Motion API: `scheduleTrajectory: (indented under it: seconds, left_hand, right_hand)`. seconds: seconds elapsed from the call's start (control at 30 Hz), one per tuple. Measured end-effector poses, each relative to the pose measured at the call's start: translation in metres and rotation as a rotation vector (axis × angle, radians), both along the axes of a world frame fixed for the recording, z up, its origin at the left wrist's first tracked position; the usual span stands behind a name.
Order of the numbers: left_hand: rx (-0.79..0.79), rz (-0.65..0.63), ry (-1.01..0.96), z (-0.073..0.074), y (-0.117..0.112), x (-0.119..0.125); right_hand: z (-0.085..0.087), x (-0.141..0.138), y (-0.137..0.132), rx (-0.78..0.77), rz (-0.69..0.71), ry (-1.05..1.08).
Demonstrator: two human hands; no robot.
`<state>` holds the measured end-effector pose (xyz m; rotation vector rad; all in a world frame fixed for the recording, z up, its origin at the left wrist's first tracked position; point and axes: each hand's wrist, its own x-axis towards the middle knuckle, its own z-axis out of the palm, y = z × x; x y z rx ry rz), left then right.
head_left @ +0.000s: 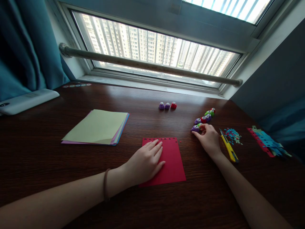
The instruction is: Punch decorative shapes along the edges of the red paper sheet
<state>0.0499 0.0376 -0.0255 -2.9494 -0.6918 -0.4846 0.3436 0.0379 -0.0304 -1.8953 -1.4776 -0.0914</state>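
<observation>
Lying flat, perforated red paper, left hand spread, right hand pinching purple punch

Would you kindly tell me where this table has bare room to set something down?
Bare tabletop shows between the paper stack and the row of three punches, and, bar a red speck, between the red sheet and the right forearm. It is crowded around the right hand, with more punches, the yellow cutter and paper bits close by.

Dark table carries red paper, yellow cutter, seemingly paper bits.
</observation>
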Motion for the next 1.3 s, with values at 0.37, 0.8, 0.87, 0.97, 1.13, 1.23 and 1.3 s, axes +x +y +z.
scheduleTrajectory:
  seconds: [0.37,0.8,0.87,0.97,1.13,1.23,1.3]
  left_hand:
    - [0.004,-0.005,0.0,-0.001,0.0,0.001]
    - [-0.006,-0.017,-0.003,0.0,0.0,0.001]
    - [-0.007,-0.017,-0.004,0.0,0.0,0.001]
    - [-0.004,-0.021,-0.005,0.0,0.0,0.001]
    - [0.001,-0.018,0.017,0.001,0.0,0.0]
    - [0.013,-0.025,0.03,0.001,0.0,-0.001]
    - [0.025,-0.034,0.032,0.0,0.0,-0.001]
  right_hand:
    - [-0.002,-0.034,-0.008,-0.208,0.604,0.279]
    - [-0.002,-0.037,-0.009,-0.3,0.557,0.112]
    - [0.0,-0.037,-0.009,-0.301,0.55,0.104]
    - [0.0,-0.037,-0.009,-0.286,0.547,0.115]
    - [0.0,-0.036,-0.009,-0.23,0.532,0.207]
    - [0.001,-0.037,-0.01,-0.214,0.494,0.438]
    - [0.004,-0.037,-0.01,-0.192,0.473,0.62]
